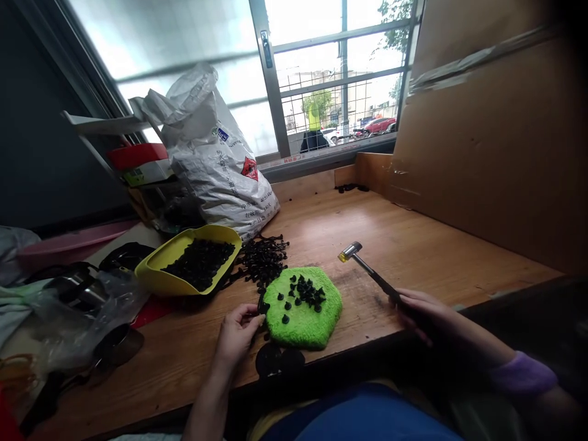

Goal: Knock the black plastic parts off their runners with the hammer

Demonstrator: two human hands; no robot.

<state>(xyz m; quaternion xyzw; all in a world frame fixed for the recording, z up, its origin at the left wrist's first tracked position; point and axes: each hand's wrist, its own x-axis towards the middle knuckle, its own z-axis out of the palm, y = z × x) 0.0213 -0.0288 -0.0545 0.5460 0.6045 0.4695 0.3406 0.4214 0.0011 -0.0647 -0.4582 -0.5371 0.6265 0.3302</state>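
A bright green, roughly six-sided fuzzy pad [303, 334] lies near the table's front edge. Several small black knob-like pieces [309, 291] stand or lie on it, most of them bunched toward its middle. At the pad's left edge is my left hand [237, 334], thumb and forefinger pinched on a small black piece [263, 305] partly hidden by the fingers. My right hand [425, 313] grips the dark handle of a small hammer [362, 262]. The hammer's metal head, with a yellow face, is raised to the right of the pad, apart from the pieces.
Behind the pad spreads a pile of black pieces [265, 258], beside a yellow scoop-shaped tray [154, 277] full of more. A white woven sack [215, 153] leans by the window. Cardboard [487, 141] walls the right side. Two black discs [280, 361] sit at the front edge.
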